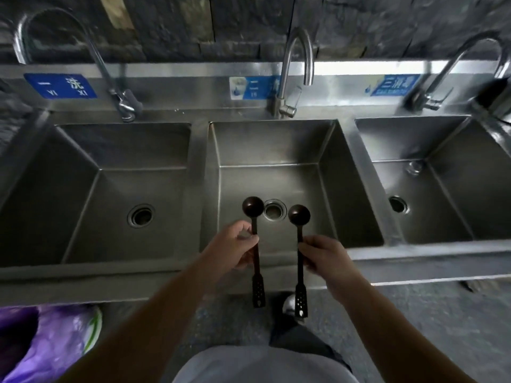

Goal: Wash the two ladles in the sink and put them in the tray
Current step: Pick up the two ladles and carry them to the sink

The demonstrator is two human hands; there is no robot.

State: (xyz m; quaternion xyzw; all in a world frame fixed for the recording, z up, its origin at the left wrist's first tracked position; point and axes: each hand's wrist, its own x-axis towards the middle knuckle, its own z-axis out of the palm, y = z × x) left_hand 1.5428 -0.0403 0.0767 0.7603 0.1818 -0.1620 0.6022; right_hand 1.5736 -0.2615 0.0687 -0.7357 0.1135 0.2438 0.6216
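Note:
I hold two dark ladles over the middle steel sink point(326, 150). My left hand point(235, 246) grips the stem of the left ladle point(253, 206), whose bowl hangs just left of the drain point(274, 210). My right hand point(323, 254) grips the stem of the right ladle point(299, 214), its bowl just right of the drain. Both perforated handle ends point back toward me, past the sink's front rim. The middle faucet point(297, 59) stands behind the basin with no water running. No tray is in view.
Identical steel basins lie on the left point(69, 167) and right point(453, 150), each with its own faucet and a blue label on the backsplash. A purple plastic bag point(49, 344) sits on the floor at the lower left. A dark stone wall runs behind.

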